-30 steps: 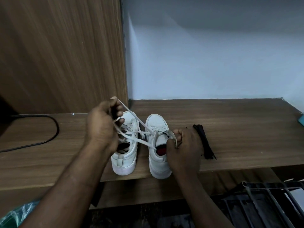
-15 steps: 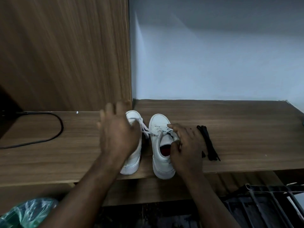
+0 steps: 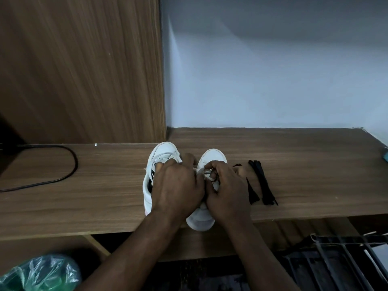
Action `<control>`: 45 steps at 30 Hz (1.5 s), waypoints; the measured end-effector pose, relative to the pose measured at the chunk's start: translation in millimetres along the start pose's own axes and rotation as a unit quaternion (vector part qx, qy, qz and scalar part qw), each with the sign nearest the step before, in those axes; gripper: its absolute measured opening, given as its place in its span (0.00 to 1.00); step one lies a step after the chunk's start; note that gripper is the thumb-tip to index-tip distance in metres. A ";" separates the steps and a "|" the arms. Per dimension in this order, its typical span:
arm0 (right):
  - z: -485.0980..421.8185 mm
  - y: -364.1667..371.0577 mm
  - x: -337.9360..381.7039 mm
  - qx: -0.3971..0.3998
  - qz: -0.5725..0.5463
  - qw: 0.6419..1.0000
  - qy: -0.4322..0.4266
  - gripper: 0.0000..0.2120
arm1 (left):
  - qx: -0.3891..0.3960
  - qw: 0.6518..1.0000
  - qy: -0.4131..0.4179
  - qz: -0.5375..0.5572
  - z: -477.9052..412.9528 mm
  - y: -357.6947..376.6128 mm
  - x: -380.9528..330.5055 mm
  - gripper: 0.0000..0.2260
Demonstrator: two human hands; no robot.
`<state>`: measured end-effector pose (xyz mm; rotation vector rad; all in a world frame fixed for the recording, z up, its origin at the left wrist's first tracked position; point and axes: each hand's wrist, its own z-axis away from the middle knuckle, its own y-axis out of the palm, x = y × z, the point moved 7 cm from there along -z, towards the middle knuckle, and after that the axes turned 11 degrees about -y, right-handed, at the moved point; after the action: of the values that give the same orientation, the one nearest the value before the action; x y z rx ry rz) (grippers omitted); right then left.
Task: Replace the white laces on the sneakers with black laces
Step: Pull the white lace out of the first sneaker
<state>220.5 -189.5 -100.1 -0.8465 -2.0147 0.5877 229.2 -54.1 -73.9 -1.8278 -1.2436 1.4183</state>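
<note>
Sneakers [image 3: 164, 149] toes-away — right hand [image 3: 228, 193] pinching white lace [image 3: 199, 171], left hand [image 3: 178, 185] curled, grip hidden

Sneakers [image 3: 162, 150] on table [image 3: 304, 164], loose laces [image 3: 262, 183] right

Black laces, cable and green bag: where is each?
black laces [image 3: 262, 183], head view, middle of the bundle.
cable [image 3: 76, 164], head view, rightmost bend of its loop.
green bag [image 3: 42, 274], head view, crinkled top surface.
</note>
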 end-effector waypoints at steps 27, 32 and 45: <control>1.0 -6.6 -29.0 -0.071 -0.093 0.992 0.051 0.05 | -0.091 0.994 0.045 -0.038 10.7 4.2 -3.1 0.11; 3.7 -18.8 -53.2 -0.258 -0.589 0.737 0.208 0.08 | -0.104 0.993 0.051 -0.028 10.5 0.3 -7.6 0.07; -1.8 0.1 -20.8 0.019 0.019 0.998 0.050 0.10 | -0.110 0.991 0.068 -0.034 12.3 0.1 -6.8 0.05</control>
<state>230.6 -204.8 -110.2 -0.8759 -1.8954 0.5920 217.5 -61.9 -74.7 -1.9689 -1.4232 1.1372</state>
